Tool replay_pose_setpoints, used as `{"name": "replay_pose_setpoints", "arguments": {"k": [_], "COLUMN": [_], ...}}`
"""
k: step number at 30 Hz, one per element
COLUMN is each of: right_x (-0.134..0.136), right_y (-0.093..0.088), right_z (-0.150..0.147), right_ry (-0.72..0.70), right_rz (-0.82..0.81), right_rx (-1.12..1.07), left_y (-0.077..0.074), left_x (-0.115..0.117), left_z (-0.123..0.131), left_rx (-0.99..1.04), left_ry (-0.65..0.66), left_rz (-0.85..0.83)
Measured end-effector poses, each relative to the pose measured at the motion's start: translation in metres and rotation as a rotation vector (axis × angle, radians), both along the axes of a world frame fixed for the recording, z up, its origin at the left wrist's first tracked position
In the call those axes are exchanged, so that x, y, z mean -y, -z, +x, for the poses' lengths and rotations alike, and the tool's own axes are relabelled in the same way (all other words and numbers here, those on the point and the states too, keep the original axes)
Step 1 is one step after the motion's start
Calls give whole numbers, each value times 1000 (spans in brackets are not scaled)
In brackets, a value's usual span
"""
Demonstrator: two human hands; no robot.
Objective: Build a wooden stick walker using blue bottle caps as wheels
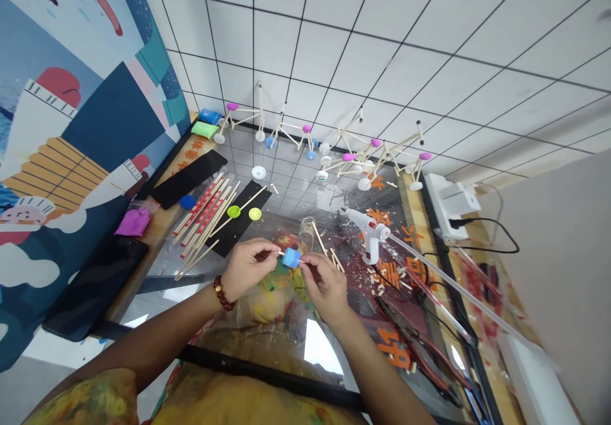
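Between my two hands is a small light-blue piece (291, 258), perhaps bottle caps set together. A thin pale stick end shows on its left side, pinched by the thumb and forefinger of my left hand (251, 264). My right hand (325, 284) is closed at the piece's right side, its fingertips on or just beside it; what exactly they grip is too small to tell. Beyond the hands, a green cap (233, 212) rests by a stick on a black strip (238, 218), near a yellow-green cap (255, 214). Farther back lies a white cap (258, 172).
Bundled chopsticks (205, 215) lie at left, near a phone (98, 285) and a pink clay packet (135, 221). A white glue gun (366, 231) and pliers (420, 348) are at right. Several stick frames with caps (375, 143) line the back, before a power strip (446, 205).
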State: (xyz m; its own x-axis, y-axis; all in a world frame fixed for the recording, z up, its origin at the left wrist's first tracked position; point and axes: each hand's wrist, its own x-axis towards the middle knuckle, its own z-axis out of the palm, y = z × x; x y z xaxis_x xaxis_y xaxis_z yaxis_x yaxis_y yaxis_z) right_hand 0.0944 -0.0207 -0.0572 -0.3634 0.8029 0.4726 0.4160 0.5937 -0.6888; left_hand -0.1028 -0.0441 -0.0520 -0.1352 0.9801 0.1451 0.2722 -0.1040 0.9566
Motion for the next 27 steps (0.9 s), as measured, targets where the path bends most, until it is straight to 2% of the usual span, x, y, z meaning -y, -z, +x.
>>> {"name": "replay_pose_setpoints", "arguments": {"k": [5,12,20,22,27], "right_x": [0,1,-3,-3,-3], "right_y": [-2,2,4,4,6], "right_z": [0,1,0,0,0], "right_ry": [22,16,-2,0,28], "right_rz": [14,-5,-29,-24,-61], "right_rx": [-18,-25,4,14,62], "left_y": [-7,-8,-9,-9,-9], "left_x": [-1,2,2,2,0], "left_z": [2,4,3,4,3], "left_rx": [-5,27,-37,31,445], "left_ry": [-33,16,50,53,-28], "left_rz": [24,-6,132,83,-265]}}
